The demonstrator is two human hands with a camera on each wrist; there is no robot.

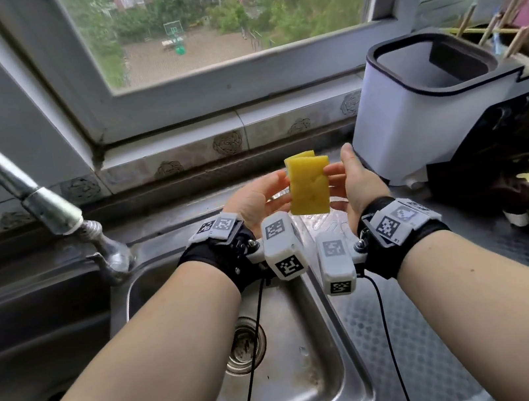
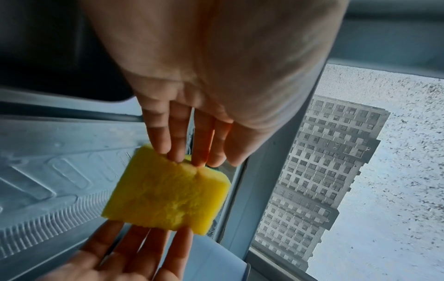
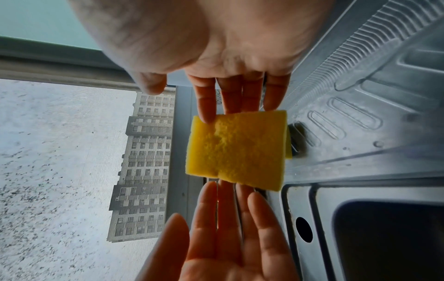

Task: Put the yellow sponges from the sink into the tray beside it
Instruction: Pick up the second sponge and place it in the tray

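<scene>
Pressing between two flat hands, yellow sponges (image 1: 308, 186) held upright in mid-air, above the far rim of the sink (image 1: 292, 362) and the ribbed metal beside it. Left hand (image 1: 256, 198) at the left edge of the stack, fingers straight, fingertips (image 2: 176, 152) touching the sponge edge. Right hand (image 1: 355, 179) at the opposite edge, fingers (image 3: 240, 98) likewise straight, thumb clear of the stack. Neither hand curled round the load; grip by light pressure from both sides only. Second sponge edge visible behind the first. Left of the grip, tap (image 1: 30, 199); right of it, white bin (image 1: 414, 107); beyond it, window (image 1: 220, 16).
</scene>
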